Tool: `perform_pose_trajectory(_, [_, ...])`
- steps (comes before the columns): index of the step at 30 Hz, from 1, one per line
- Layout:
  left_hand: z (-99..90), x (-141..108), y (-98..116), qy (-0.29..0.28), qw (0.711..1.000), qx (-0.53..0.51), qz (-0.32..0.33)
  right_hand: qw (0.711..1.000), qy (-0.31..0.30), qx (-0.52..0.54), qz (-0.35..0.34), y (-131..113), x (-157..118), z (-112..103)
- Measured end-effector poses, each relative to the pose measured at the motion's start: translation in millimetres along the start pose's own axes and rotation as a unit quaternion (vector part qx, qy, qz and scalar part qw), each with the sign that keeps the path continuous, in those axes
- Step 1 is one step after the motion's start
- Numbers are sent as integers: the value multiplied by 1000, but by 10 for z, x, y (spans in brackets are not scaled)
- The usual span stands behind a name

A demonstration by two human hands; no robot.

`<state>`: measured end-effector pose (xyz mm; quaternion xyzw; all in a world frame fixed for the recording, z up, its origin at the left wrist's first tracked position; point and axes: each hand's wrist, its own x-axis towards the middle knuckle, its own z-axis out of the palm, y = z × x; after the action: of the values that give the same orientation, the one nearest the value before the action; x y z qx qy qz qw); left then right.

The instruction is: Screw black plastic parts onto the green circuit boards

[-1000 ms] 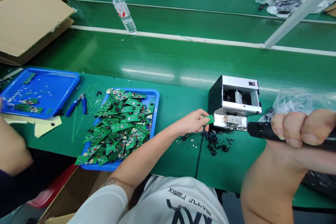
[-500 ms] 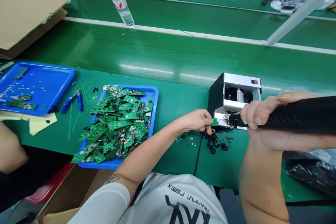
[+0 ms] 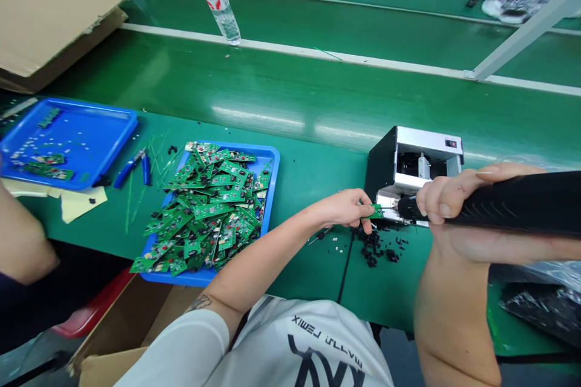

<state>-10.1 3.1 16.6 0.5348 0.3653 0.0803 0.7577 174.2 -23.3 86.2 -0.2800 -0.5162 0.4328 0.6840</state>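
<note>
My left hand is closed on the end of a small green circuit board, held against the front of a black and silver screw feeder. Wrapped around a thick black electric screwdriver, my right hand keeps it level, its tip pointing left at the feeder's front plate, close to the board. Whether the tip touches a screw is too small to tell. Small black parts lie in a loose heap below my left hand. To the left, a blue tray bears a pile of green circuit boards.
Blue-handled cutters lie between the pile and a second blue tray with a few boards. A water bottle stands behind. A cardboard box is at far left, near another person's arm. A plastic bag lies at right.
The view has shifted a little, so the trays, bottle and feeder appear further right. Both hands keep their holds; the board stays at the feeder's front.
</note>
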Motion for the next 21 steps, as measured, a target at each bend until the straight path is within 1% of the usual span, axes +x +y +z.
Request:
perform_pose_trajectory(1, [0,2,-2,1,1000,1,0,1000,-7,-5,-22,14,2,38])
perform_pose_trajectory(5, [-2,4,-12,-5,1000,2,5,997,-7,-8,-72,71,25,186])
perform_pose_trajectory(6, [-2,4,-15,-5,1000,2,8,997,-21,-7,-78,82,33,205])
perform_pose_trajectory(8, [-1,3,-23,-6,1000,0,13,994,-78,3,-77,100,45,212])
perform_pose_trajectory(9, [1,2,-26,-6,1000,-1,16,993,-94,11,-72,105,48,204])
perform_pose_trajectory(10, [2,0,-29,-6,1000,-1,17,993,-98,17,-62,108,48,193])
perform_pose_trajectory(14, [6,-5,-27,-5,1000,-3,20,997,-57,26,-44,98,40,216])
perform_pose_trajectory(18, [6,-3,-17,-6,1000,-7,25,997,-65,38,-32,66,53,333])
perform_pose_trajectory(20, [6,2,-15,-5,1000,-8,24,998,-53,36,-24,37,45,306])
perform_pose_trajectory(21, [5,3,-14,-5,1000,-8,23,998,-45,32,-21,15,31,250])
